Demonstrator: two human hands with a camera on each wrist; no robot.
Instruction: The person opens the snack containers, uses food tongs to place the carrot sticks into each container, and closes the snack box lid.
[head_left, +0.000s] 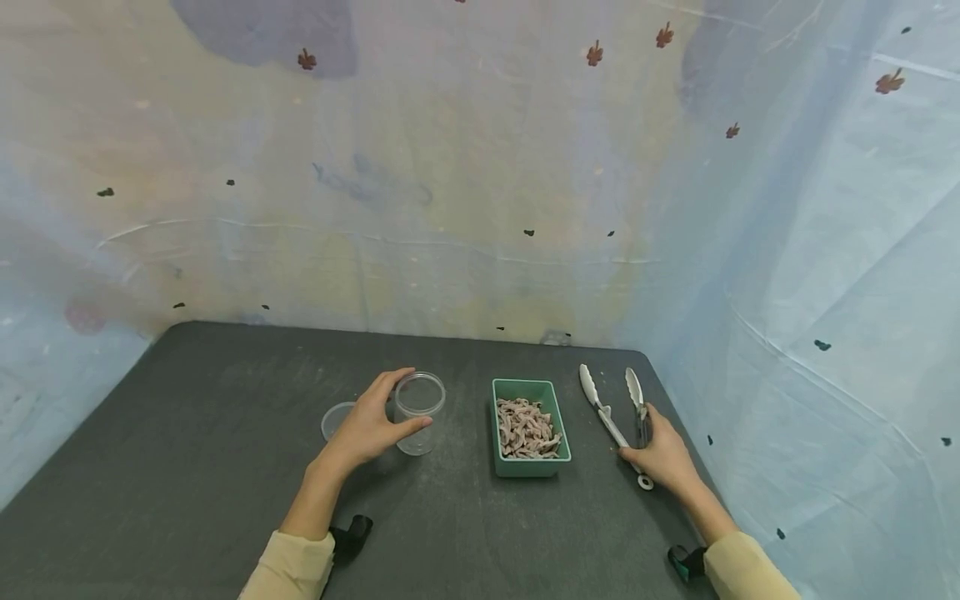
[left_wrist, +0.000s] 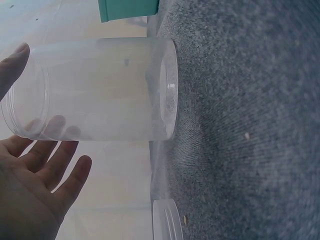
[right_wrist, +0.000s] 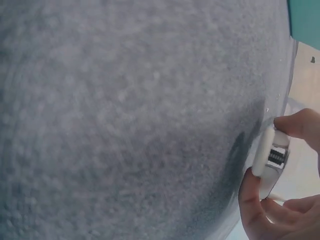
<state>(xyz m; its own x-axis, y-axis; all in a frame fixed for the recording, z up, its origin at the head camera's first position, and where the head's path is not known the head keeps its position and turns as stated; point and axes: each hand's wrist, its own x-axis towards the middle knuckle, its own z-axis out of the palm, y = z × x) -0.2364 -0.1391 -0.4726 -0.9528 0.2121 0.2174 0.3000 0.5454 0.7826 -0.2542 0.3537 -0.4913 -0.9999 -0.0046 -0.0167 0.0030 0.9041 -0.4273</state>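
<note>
My left hand [head_left: 367, 427] holds a clear plastic jar [head_left: 422, 402] near its top, with the thumb on one side and the fingers on the other. The left wrist view shows the jar [left_wrist: 105, 90] without a lid, standing on the dark tabletop. Partly behind this hand lies a round clear lid [head_left: 334, 418]. At the right, my right hand [head_left: 666, 454] grips metal tongs [head_left: 611, 422] by the handles, their scalloped tips spread apart and pointing away. In the right wrist view, thumb and fingers pinch the handle end of the tongs [right_wrist: 264, 152], where a spring shows.
Between the hands stands a green rectangular tub [head_left: 528, 469] filled with pale brownish-grey strips [head_left: 527, 429]. The dark grey table [head_left: 225, 467] ends at a patterned plastic curtain [head_left: 450, 167] behind and another sheet along the right side.
</note>
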